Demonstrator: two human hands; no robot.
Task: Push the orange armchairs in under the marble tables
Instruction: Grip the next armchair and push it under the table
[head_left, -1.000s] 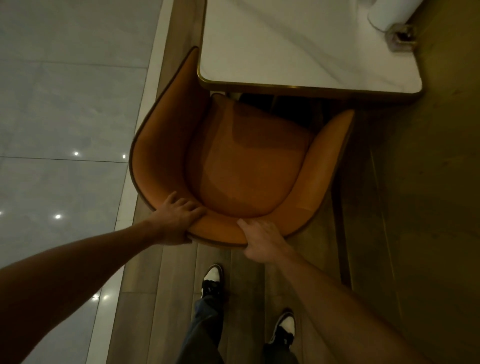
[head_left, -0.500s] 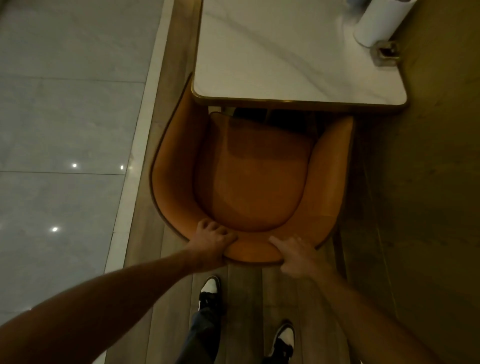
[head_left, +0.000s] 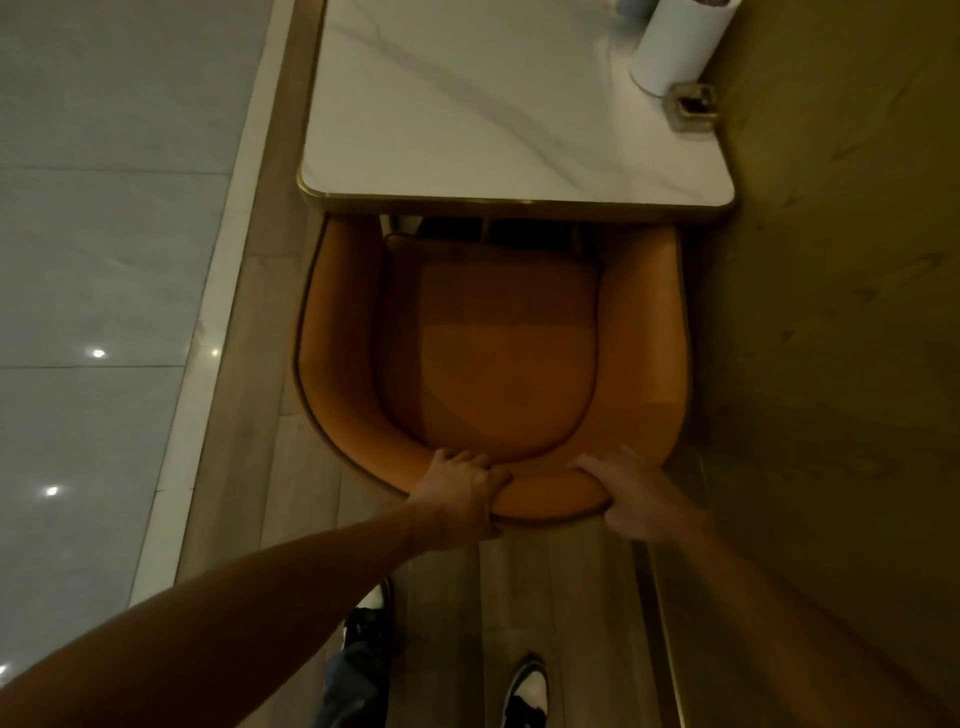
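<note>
**Armchair at surface: lot as found**

Surface (head_left: 467, 104), count one: white marble top with brass edging, lying directly ahead of the person, its near edge running square across the view. A wall panel stands along its right side; pale tiled floor lies to the left beyond a wooden strip.

Orange armchair (head_left: 493, 353), count one: directly ahead of the hands, between them and the surface. Its front-to-back axis points straight at the near edge. Both arm tips sit at or just under that edge; the seat cushion's front is just short of it, and most of the seat is still exposed. Judged partly tucked; any further push goes straight forward, away from the body.

Hands, count two: left hand (head_left: 460, 493) and right hand (head_left: 631, 493), each closed over the curved top of the backrest, left and right of its centre, about equally near.

Shoes, count two, on the wood floor below.

White cylinder (head_left: 675, 47), count one, far right corner of the surface; small dark holder (head_left: 693, 106), count one, just beside it.
</note>
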